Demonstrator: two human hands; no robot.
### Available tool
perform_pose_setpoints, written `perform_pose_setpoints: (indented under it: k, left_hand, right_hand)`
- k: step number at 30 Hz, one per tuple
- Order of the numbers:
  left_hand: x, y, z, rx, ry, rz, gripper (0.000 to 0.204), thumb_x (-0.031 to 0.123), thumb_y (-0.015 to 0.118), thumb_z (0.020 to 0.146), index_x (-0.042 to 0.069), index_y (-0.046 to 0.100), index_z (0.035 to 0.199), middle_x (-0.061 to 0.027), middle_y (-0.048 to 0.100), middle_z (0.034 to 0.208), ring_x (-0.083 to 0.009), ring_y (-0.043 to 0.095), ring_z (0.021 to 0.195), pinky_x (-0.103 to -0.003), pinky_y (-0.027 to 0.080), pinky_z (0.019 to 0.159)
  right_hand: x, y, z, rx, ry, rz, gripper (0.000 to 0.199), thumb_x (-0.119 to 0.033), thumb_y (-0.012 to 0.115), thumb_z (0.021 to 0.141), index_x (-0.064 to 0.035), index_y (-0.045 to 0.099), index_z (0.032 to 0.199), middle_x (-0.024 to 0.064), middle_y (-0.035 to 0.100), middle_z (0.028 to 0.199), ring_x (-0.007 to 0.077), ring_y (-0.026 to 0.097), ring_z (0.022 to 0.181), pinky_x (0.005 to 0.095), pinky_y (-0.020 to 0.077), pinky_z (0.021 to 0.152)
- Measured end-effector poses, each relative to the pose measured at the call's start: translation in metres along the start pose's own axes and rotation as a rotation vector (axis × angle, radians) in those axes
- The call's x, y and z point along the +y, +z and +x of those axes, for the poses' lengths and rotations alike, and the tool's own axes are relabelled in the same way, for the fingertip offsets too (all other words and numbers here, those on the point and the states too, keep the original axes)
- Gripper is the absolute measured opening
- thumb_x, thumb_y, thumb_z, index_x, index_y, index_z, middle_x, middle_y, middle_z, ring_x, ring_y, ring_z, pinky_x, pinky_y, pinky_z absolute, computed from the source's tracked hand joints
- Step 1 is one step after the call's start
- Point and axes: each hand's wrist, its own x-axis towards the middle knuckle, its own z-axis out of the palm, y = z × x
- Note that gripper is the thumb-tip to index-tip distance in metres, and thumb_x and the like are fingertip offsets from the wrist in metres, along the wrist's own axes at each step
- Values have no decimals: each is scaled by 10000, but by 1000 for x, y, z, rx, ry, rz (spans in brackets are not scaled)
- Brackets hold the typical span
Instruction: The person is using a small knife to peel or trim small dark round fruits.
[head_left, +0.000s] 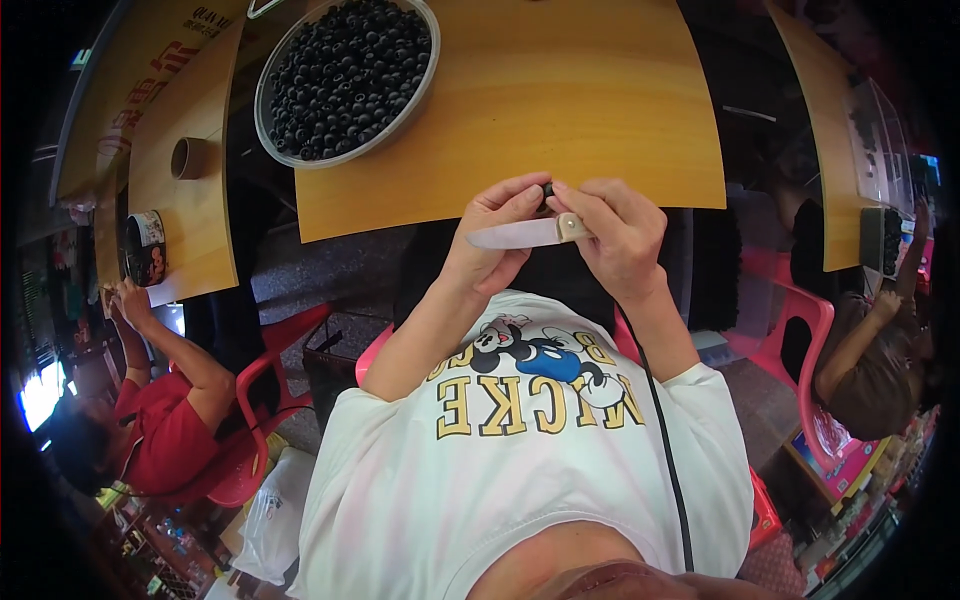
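Note:
Just off the near edge of the table, my two hands meet above my lap. A small dark round piece point(546, 196) is pinched between the fingertips of my left hand point(490, 230), partly covered by them. My right hand point(622, 235) is closed around the pale handle of a knife point(515, 235), and its thumb and fingertip also touch the dark piece. The knife's blade points left, across my left palm. Beyond my hands to the left, a clear round bowl point(436, 60) stands heaped with similar small, black, round pieces, whose kind I cannot make out.
The bowl stands on a wooden table point(560, 110). Another table point(200, 110) at the left bears a brown cup point(190, 158) and a dark tub point(146, 248), near the hands of a person in red point(170, 430). At the right, another person point(870, 370) sits by a table with clear boxes point(878, 150).

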Motion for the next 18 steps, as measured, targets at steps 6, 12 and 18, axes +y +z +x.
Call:
perform_pose_setpoints:
  k: [6,12,18]
  left_hand:
    - [1,7,1,52,-34,-39,169,72,611,901,12,628,1058,-99,660,960,-171,659,865,-293,563,773]
    - [2,6,1,9,42,103,167,78,596,907,10,631,1055,-82,661,969,-150,654,889,-286,557,826]
    - [3,6,0,47,-89,96,244,102,592,917,-5,614,1135,-89,664,995,-162,662,905,-274,563,822]
  right_hand:
    - [4,2,2,43,19,12,270,-21,768,634,-59,699,892,65,617,774,204,622,629,289,482,527]
    - [3,-6,2,-87,66,5,342,-19,753,613,-77,709,947,61,613,786,206,617,633,293,480,536]
    - [4,-9,5,-108,6,-10,347,-33,758,621,-89,714,960,55,606,778,202,610,627,298,475,534]
